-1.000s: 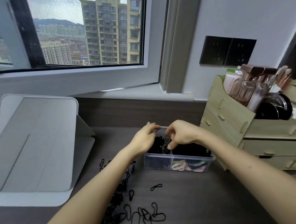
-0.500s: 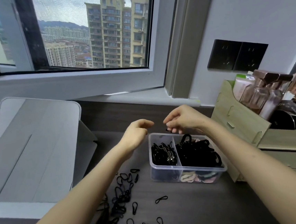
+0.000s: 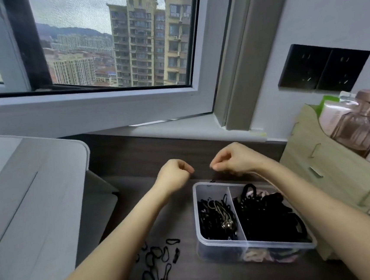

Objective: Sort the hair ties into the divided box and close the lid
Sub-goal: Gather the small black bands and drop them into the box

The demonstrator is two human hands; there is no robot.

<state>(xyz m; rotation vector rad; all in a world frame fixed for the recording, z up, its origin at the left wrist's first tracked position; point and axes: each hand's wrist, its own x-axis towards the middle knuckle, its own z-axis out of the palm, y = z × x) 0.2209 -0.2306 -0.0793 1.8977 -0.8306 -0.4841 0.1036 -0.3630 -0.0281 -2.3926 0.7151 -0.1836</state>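
Observation:
A clear divided box [image 3: 255, 244] stands on the dark desk, open. Its left compartment holds thin black hair ties [image 3: 216, 218], the right one thicker black ties [image 3: 268, 215], and pale ties [image 3: 258, 257] show through the front wall. Several loose thin black ties [image 3: 155, 269] lie on the desk to the box's left. My left hand [image 3: 174, 174] and right hand [image 3: 233, 160] hover above the box's far edge, a short gap between them, fingertips pinched together. I see nothing clearly held in either pinch. No lid is in view.
A grey folded stand [image 3: 27, 200] fills the left of the desk. A wooden organiser [image 3: 331, 171] with bottles stands right against the box. The window sill and wall with black sockets [image 3: 321, 68] lie behind.
Both hands have lifted out of the box and drawn apart above its far edge. My view has moved closer and to the left.

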